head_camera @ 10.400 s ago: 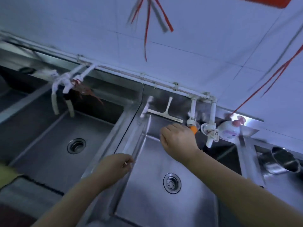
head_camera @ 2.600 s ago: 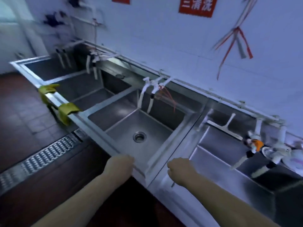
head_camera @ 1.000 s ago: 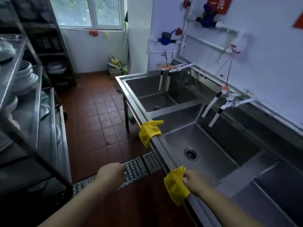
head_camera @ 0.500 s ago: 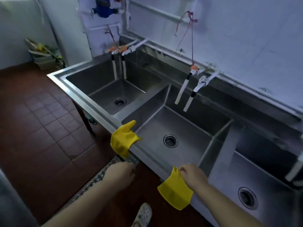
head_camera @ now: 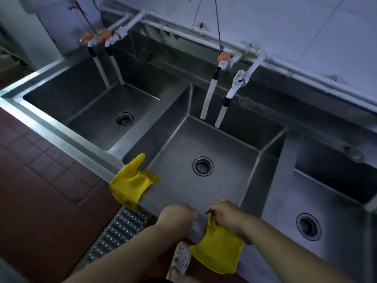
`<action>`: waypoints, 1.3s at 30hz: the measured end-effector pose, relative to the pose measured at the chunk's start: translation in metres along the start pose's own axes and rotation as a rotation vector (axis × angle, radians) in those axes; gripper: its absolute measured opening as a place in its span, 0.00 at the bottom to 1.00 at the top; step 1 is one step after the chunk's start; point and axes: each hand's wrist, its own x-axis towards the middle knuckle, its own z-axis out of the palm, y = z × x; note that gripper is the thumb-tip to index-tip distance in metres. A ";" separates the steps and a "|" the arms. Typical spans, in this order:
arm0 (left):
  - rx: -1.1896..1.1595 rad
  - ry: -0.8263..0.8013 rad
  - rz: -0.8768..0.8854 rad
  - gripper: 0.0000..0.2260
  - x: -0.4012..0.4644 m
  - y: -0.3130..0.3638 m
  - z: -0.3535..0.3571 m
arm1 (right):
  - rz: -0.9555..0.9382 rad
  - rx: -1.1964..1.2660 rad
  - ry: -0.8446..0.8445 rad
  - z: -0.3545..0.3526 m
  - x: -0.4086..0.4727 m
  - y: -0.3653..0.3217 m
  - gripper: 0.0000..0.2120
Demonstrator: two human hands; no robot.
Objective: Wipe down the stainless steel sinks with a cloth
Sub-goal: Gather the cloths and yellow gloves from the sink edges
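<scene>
- Head view, the risk: our right hand (head_camera: 226,216) pinches the cuff of a yellow glove (head_camera: 218,248) that hangs over the front rim of the middle sink (head_camera: 204,139). The grip is a light fingertip pinch, so we judge the glove could slip and drop to the tiled floor (head_camera: 40,180) beside the floor grate (head_camera: 120,227).
- Our left hand (head_camera: 176,216) sits at the same front rim with fingers curled; motion blur keeps us from telling whether it holds anything.
- A second glove (head_camera: 131,185) is draped over the rim at the sink's front-left corner; a careless brush could knock it off.
- Head view, the sinks: three steel basins side by side, dull grey, a drain (head_camera: 203,166) in each; the middle one looks dry. We see no cloth.
</scene>
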 end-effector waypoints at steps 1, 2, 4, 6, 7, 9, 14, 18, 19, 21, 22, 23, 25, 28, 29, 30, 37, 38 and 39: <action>-0.020 -0.008 0.014 0.11 0.005 -0.001 0.000 | -0.029 -0.060 -0.004 -0.005 0.000 0.001 0.19; -0.047 -0.008 0.023 0.12 0.008 -0.002 -0.001 | -0.060 -0.116 0.003 -0.010 -0.001 0.002 0.15; -0.138 0.010 0.018 0.12 0.011 -0.002 -0.002 | -0.083 -0.182 0.041 -0.020 -0.005 0.000 0.11; -0.282 0.023 -0.005 0.12 0.012 0.000 -0.002 | -0.094 -0.181 0.098 -0.029 -0.009 -0.003 0.09; -0.359 0.020 -0.017 0.11 0.012 0.002 -0.002 | -0.108 -0.173 0.131 -0.035 -0.011 -0.005 0.08; -0.459 0.019 -0.010 0.12 0.012 0.005 -0.001 | -0.133 -0.159 0.203 -0.045 -0.014 -0.008 0.07; -0.424 0.026 -0.009 0.19 0.004 0.000 -0.003 | -0.146 -0.103 0.337 -0.066 -0.015 -0.017 0.07; -0.420 0.129 -0.080 0.13 -0.012 -0.020 -0.014 | -0.148 -0.194 0.395 -0.078 -0.005 -0.038 0.07; -0.415 0.153 -0.102 0.11 -0.018 -0.029 -0.018 | -0.147 -0.217 0.414 -0.081 -0.001 -0.046 0.07; -0.401 0.204 -0.144 0.10 -0.029 -0.048 -0.025 | -0.156 -0.256 0.428 -0.085 0.010 -0.063 0.08; -0.398 0.226 -0.165 0.10 -0.035 -0.058 -0.028 | -0.170 -0.276 0.428 -0.086 0.016 -0.074 0.08; -0.404 0.245 -0.187 0.10 -0.041 -0.068 -0.030 | -0.189 -0.293 0.430 -0.086 0.023 -0.085 0.08; -0.431 0.274 -0.230 0.11 -0.050 -0.088 -0.034 | -0.224 -0.332 0.443 -0.088 0.037 -0.110 0.09; -0.463 0.323 -0.301 0.11 -0.063 -0.119 -0.037 | -0.260 -0.387 0.452 -0.094 0.061 -0.149 0.09; -0.475 0.346 -0.329 0.11 -0.067 -0.129 -0.036 | -0.274 -0.405 0.450 -0.097 0.069 -0.161 0.09; -0.487 0.368 -0.357 0.11 -0.070 -0.140 -0.036 | -0.286 -0.424 0.449 -0.098 0.077 -0.174 0.09; -0.571 0.379 -0.482 0.07 -0.070 -0.206 -0.025 | -0.257 -0.523 0.410 -0.091 0.141 -0.238 0.09; -0.595 0.368 -0.489 0.07 -0.068 -0.212 -0.023 | -0.238 -0.534 0.393 -0.089 0.148 -0.241 0.09; -0.614 0.356 -0.499 0.07 -0.066 -0.217 -0.021 | -0.221 -0.544 0.374 -0.087 0.153 -0.243 0.09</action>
